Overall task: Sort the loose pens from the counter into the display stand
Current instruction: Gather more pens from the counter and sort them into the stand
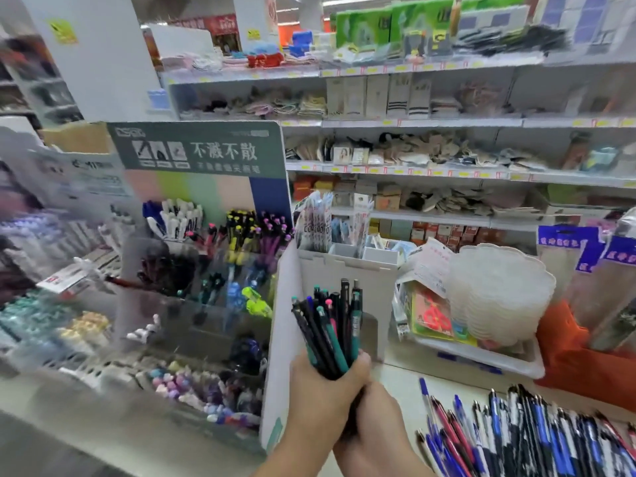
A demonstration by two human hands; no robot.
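Both hands are wrapped around one upright bundle of pens (332, 325), held just to the right of the tiered display stand (206, 270). The left hand (323, 390) curls its fingers round the upper part of the bundle, with the clicker ends fanning out above it; the right hand (375, 421) sits below and against the left, and appears to clasp the lower ends, though the tips themselves are hidden between the palms. The bundle is mostly dark barrels with teal, pink and blue caps.

The stand's white side panel (285, 339) rises right beside the bundle. Inside the stand, the rear compartments already hold white, yellow-capped and magenta-capped pens, the middle rows hold blue and lime-green ones, and the front row holds pale pastel ones; blur keeps me from telling whether any slot is empty. A green header card (196, 149) tops the stand.

To the right of the stand, low in the view, a large heap of loose pens (530, 438) lies on the white counter (402, 383), blue, red, black and white barrels mixed together. Judging by that heap, the sorting is far from finished: one handful is gathered but not yet dropped into a compartment, and most pens remain unsorted.

Further right of the stand are a white tray (488, 363) with a stack of clear scalloped plates (499, 290), and behind them store shelves (413, 125).
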